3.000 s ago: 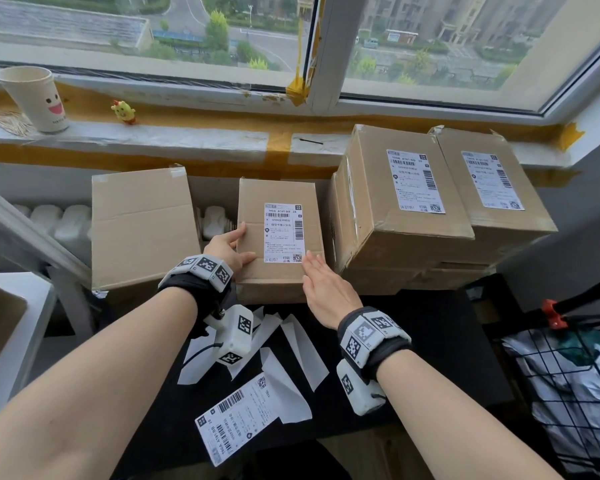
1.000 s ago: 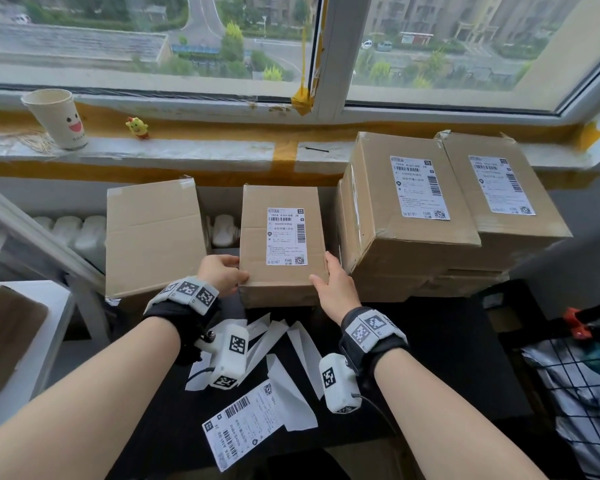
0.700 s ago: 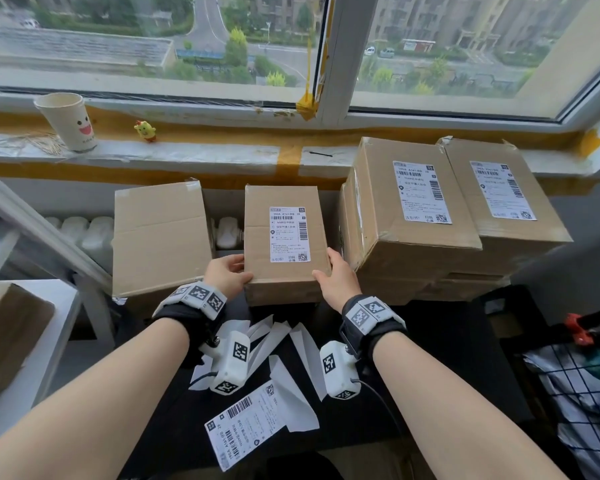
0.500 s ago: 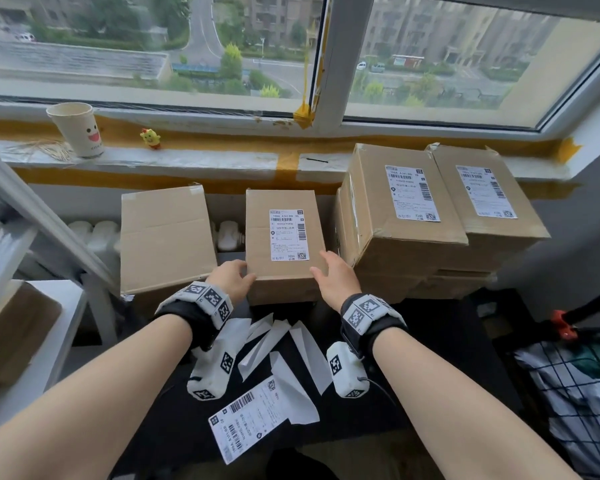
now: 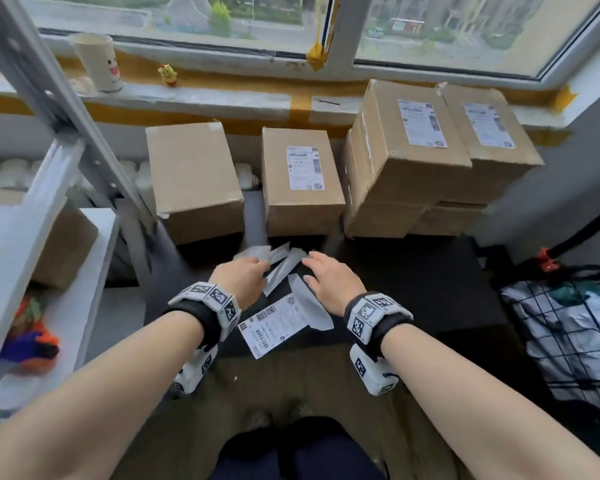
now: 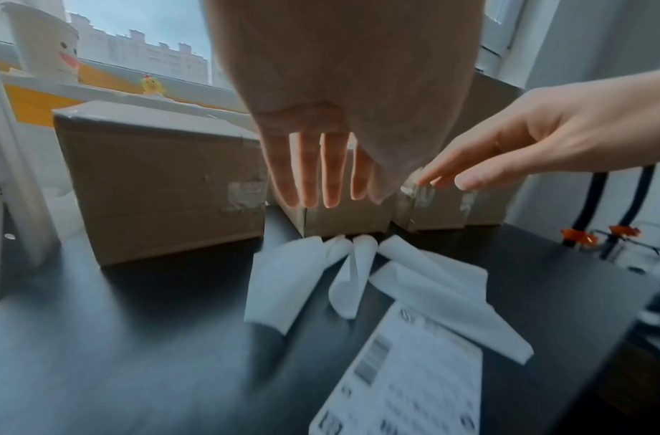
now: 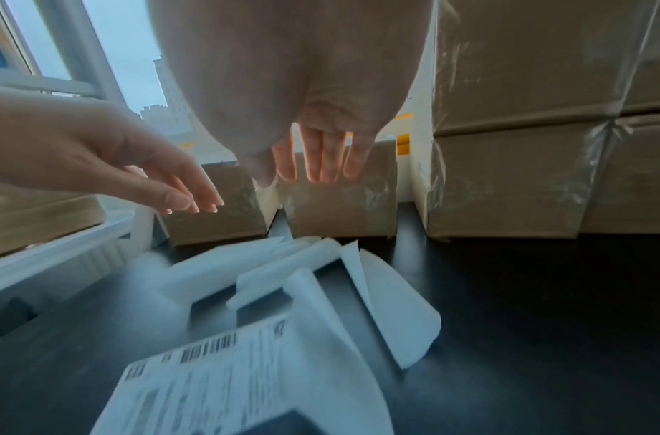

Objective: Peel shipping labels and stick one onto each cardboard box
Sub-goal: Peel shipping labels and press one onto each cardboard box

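From your head view, four cardboard boxes line the back of the bench [image 5: 430,289]: the unlabelled box [image 5: 194,178] at left, three already labelled. A printed label [image 5: 274,323] lies among backing strips [image 5: 281,268] beneath your hands.

Left wrist view: your left hand [image 6: 332,123] hangs released, fingers straight, holding nothing.

Right wrist view: your right hand [image 7: 313,111] likewise hovers, grip released, above the strips.

**Room around the hands on the black table**

Cardboard boxes [image 5: 302,181] wall off the table's far edge. Loose backing strips [image 5: 284,268] and a printed label [image 5: 274,323] litter the middle. Bare black tabletop [image 5: 430,289] lies open rightward; a metal shelf frame [image 5: 49,161] blocks the left.
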A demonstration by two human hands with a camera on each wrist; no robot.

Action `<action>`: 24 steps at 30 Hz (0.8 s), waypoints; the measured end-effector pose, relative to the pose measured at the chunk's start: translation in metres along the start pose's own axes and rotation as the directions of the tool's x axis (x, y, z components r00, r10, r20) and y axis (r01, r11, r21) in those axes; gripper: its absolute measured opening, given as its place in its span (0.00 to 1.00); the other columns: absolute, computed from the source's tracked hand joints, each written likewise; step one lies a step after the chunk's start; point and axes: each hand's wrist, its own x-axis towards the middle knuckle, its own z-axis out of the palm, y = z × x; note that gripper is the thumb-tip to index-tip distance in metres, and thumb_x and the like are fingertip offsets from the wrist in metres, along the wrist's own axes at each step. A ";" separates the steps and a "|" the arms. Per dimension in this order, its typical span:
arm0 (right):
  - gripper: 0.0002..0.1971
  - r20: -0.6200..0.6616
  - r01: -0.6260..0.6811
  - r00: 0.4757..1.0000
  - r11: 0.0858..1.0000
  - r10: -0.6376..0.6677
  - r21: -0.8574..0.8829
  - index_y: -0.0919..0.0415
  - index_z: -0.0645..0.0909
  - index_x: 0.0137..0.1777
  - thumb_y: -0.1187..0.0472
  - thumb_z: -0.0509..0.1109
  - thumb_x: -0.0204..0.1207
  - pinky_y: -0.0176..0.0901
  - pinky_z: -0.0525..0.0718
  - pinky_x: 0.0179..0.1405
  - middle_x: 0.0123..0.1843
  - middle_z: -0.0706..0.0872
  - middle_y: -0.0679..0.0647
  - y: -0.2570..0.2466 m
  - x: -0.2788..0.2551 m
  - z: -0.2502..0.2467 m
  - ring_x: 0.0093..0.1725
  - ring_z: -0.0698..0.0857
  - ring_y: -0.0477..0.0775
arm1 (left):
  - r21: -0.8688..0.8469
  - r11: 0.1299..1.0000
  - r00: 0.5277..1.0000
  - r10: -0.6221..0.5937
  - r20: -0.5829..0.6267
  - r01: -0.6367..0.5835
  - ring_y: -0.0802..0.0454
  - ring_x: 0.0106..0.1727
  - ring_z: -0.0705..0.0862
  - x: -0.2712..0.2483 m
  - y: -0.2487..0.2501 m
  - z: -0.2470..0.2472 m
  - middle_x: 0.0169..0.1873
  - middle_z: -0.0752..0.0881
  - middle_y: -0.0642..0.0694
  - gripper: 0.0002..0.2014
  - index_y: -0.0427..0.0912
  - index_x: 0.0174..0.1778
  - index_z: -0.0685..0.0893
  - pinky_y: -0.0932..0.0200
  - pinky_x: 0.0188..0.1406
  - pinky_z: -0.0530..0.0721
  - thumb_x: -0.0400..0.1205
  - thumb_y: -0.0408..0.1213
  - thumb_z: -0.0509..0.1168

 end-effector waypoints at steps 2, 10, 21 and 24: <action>0.22 0.030 0.029 0.999 0.999 -0.028 -0.028 0.59 0.65 0.78 0.57 0.54 0.85 0.48 0.66 0.75 0.81 0.65 0.55 -0.003 -0.011 0.018 0.78 0.67 0.55 | 0.005 1.000 1.000 0.016 0.025 -0.017 0.42 0.60 0.82 -0.014 0.003 0.019 0.60 0.81 0.45 0.15 0.44 0.64 0.77 0.49 0.51 0.81 0.84 0.43 0.54; 0.21 0.162 0.146 0.976 0.989 -0.145 0.003 0.58 0.67 0.77 0.58 0.57 0.84 0.49 0.69 0.74 0.80 0.67 0.53 -0.006 -0.039 0.084 0.77 0.68 0.54 | 0.043 0.998 0.980 0.029 0.198 -0.038 0.50 0.74 0.70 -0.049 0.010 0.085 0.77 0.67 0.51 0.27 0.47 0.72 0.71 0.49 0.65 0.78 0.79 0.55 0.62; 0.26 0.157 0.202 0.966 0.978 -0.207 0.049 0.60 0.61 0.80 0.64 0.59 0.82 0.45 0.63 0.78 0.83 0.61 0.55 0.009 -0.039 0.128 0.80 0.64 0.55 | 0.126 0.991 0.999 0.042 -0.018 -0.039 0.48 0.43 0.89 -0.058 0.021 0.137 0.44 0.89 0.45 0.17 0.40 0.36 0.85 0.61 0.22 0.84 0.53 0.31 0.80; 0.25 0.154 0.207 0.965 0.978 -0.210 0.038 0.60 0.63 0.79 0.63 0.59 0.82 0.47 0.65 0.76 0.82 0.63 0.56 0.010 -0.037 0.126 0.78 0.67 0.57 | 0.108 0.992 0.994 0.077 -0.079 -0.068 0.51 0.35 0.89 -0.059 0.018 0.141 0.34 0.88 0.50 0.18 0.42 0.32 0.85 0.62 0.17 0.82 0.50 0.31 0.82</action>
